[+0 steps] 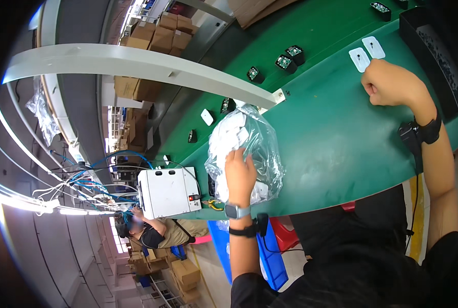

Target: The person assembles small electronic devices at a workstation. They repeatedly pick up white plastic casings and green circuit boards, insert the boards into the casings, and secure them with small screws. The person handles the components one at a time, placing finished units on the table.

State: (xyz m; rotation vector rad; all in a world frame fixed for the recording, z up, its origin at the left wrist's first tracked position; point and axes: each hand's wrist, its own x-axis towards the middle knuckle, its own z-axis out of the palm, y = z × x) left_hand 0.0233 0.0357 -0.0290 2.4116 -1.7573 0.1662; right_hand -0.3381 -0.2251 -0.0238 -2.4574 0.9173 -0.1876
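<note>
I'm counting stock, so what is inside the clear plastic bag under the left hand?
The clear plastic bag holds a heap of small white flat pieces. The left hand rests on it and covers some; crinkled plastic glare hides their exact shape and number.

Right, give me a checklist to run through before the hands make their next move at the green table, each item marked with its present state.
1. Left hand rests on the clear plastic bag of white pieces: ok.
2. Bag lies fully on the green table, not over its edge: ok.
3. Right hand, closed in a fist, sits beside the two white flat pieces: ok.
4. Whether the right hand holds anything: cannot tell.
5. Whether the bag's mouth is open: cannot tell.
6. Small black parts lie apart from both hands: ok.
</note>
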